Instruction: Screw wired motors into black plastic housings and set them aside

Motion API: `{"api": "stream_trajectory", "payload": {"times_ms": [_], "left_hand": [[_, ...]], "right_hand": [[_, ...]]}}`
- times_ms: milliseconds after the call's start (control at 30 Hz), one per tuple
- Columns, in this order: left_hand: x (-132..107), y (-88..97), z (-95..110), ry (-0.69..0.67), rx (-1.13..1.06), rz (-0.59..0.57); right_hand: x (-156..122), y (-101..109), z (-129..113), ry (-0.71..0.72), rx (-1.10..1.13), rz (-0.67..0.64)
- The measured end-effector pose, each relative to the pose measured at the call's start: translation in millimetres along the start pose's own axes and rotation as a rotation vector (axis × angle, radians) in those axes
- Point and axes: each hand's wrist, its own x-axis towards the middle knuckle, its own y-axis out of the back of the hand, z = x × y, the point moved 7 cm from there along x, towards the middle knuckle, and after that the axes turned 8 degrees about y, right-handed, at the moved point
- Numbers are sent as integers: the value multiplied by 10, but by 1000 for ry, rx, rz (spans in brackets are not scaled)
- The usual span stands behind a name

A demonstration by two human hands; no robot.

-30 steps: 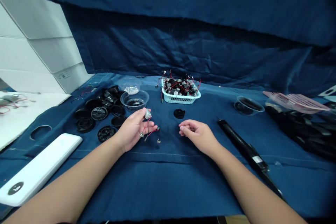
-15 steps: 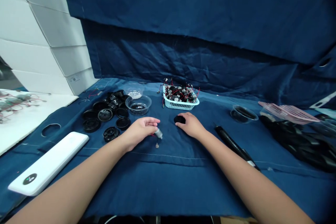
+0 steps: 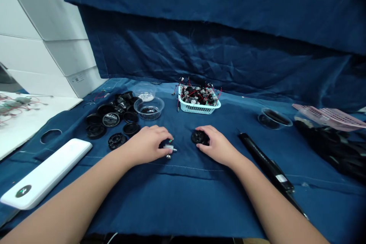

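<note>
My left hand (image 3: 151,143) is closed around a small motor (image 3: 170,147), a pale grey cylinder with a thin shaft pointing right. A small green piece and a metal tip show beside its fingers; the rest is behind the hand. A short distance to the right, my right hand (image 3: 215,145) grips a round black plastic housing (image 3: 198,137) between thumb and fingers, its ribbed, hollow side towards me. The two parts are apart, just above or on the blue cloth (image 3: 183,202); I cannot tell which.
Several round black housings (image 3: 111,119) are heaped at left, by clear bowls (image 3: 156,114). A light-blue basket (image 3: 197,108) of wired motors stands behind. A white power bank (image 3: 50,171) lies left; a black electric screwdriver (image 3: 264,164), bowl (image 3: 274,118) and pink basket (image 3: 331,116) lie right.
My right hand has turned the black housing so that its ribbed inner side shows. The motor in my left hand has swung to lie more level. The camera view has shifted slightly.
</note>
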Motion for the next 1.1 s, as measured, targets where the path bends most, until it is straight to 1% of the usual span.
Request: {"api": "stream_trajectory", "payload": {"times_ms": [67, 100, 200, 267, 333, 400, 467, 600, 767, 900, 1100], "left_hand": [[-30, -89, 39, -14, 191, -65], [-37, -112, 40, -11, 259, -74], [-34, -108, 50, -28, 311, -46], [-32, -65, 89, -54, 266, 10], [-47, 8, 156, -83, 180, 108], [-84, 77, 238, -117, 120, 212], [-128, 99, 326, -163, 117, 265], [-182, 44, 432, -238, 170, 245], [-181, -24, 438, -272, 207, 242], [-157, -43, 408, -249, 222, 248], [-169, -28, 392, -244, 171, 246]], "right_hand": [[-19, -4, -22, 4, 14, -10], [-25, -6, -36, 6, 24, -11], [-24, 8, -110, 36, 57, 10], [-15, 41, -185, 72, 51, 52], [-12, 72, -273, 98, 30, 86], [-22, 84, -368, 108, 34, 98], [-42, 81, -473, 123, 46, 90], [-88, 64, -668, 176, 21, 68], [-110, 6, -795, 228, -33, 45], [-113, -25, -848, 255, -54, 38], [-111, 92, -900, 324, -96, 135]]}}
